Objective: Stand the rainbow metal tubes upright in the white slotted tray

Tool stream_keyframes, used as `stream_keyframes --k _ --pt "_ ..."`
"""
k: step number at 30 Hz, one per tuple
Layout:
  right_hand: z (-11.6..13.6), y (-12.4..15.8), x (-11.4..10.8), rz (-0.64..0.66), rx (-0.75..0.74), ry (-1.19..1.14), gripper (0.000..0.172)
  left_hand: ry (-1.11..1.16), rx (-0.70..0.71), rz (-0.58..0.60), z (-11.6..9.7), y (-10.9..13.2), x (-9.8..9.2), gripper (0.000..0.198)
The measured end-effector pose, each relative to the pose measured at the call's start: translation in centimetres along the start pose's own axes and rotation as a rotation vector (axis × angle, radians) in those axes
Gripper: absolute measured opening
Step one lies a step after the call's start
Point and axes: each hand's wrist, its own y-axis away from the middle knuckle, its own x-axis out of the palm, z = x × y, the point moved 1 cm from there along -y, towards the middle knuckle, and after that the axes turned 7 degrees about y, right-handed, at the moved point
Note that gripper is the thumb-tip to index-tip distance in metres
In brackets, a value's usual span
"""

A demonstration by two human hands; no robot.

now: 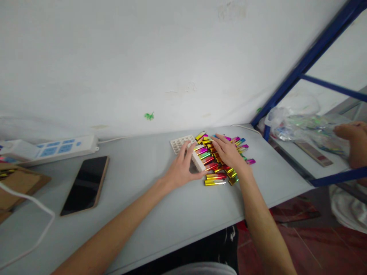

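Note:
A narrow white block [197,160] stands between the thumb and fingers of my left hand [181,168], which is closed around its two ends. Just behind it lies a white tray [173,146] with a grid of square holes, partly covered by my left fingers. To the right spreads a pile of shiny metallic lighters [215,182] in gold, red, green, purple and blue. Some lie side by side against the block. My right hand [228,153] rests over the pile with its fingers stretched out, touching the lighters. Its palm side is hidden.
On the left are a black phone [84,186], a white power strip [69,147], a cardboard box [18,187] and a white cable [34,200]. A blue metal frame [286,89] bounds the right side. Beyond it are plastic bags [301,128] and another person's hand [354,139].

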Motion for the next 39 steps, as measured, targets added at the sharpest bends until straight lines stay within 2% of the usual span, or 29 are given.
stream_keyframes --k 2,5,10,13,18,26,39 --pt "1.5 0.2 -0.4 -0.036 -0.021 -0.001 0.054 -0.005 0.006 0.001 0.0 0.0 0.0 0.106" --pt "4.2 0.8 -0.6 -0.027 -0.160 -0.007 0.052 -0.011 0.021 -0.008 0.1 0.0 0.1 0.106" --pt "6.8 1.4 0.1 0.100 -0.298 0.078 0.054 -0.014 0.021 -0.008 0.2 0.0 0.2 0.110" --pt "6.9 1.5 0.4 0.165 -0.320 0.154 0.056 -0.014 0.014 -0.009 0.1 0.0 0.2 0.111" --pt "6.8 1.5 0.4 0.185 -0.317 0.221 0.058 -0.006 0.019 -0.004 0.1 0.1 0.2 0.107" --pt "6.5 1.5 0.8 0.134 -0.275 0.228 0.056 -0.033 -0.006 -0.025 0.1 0.1 0.2 0.106" --pt "5.7 1.1 0.9 0.105 -0.222 0.227 0.054 -0.103 -0.008 -0.010 0.3 1.5 -1.3 0.107"
